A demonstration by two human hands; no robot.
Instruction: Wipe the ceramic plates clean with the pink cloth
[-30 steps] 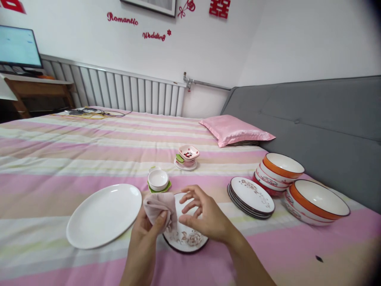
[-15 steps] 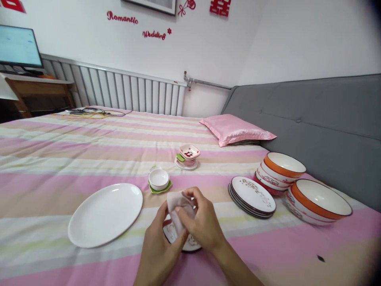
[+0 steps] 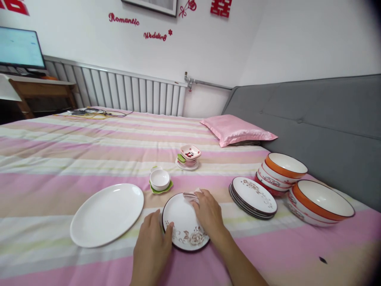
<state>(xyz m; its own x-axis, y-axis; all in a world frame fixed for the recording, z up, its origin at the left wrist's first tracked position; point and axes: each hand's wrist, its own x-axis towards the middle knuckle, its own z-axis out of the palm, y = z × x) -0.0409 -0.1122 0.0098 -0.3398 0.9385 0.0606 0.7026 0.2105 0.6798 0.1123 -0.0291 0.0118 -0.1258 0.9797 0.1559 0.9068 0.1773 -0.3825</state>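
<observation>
A round white plate (image 3: pixel 186 216) with a dark rim and brown flowers along its near side lies on the bed in front of me. My left hand (image 3: pixel 153 242) is at the plate's left edge, thumb over the rim and fingers along the outside. On the plate's far right part, my right hand (image 3: pixel 206 212) presses a folded whitish-pink cloth or tissue (image 3: pixel 192 195); its fingers partly cover it. Right of this hand is a stack of similar plates (image 3: pixel 253 194). To the left rests a large white oval plate (image 3: pixel 108 214).
Small white bowls (image 3: pixel 160 178) sit on a green leaf-shaped dish, with a stack of pink dishes (image 3: pixel 189 153) behind. Orange-rimmed bowls (image 3: pixel 320 202) stand at the right near the grey headboard (image 3: pixel 312 107). Farther back are a pink pillow (image 3: pixel 238 129) and cables (image 3: pixel 98 113).
The cloth was between both hands above the plate; now only my right hand has it, pressed onto the plate's far side. My left hand has let go of it and moved to the plate's left rim.
</observation>
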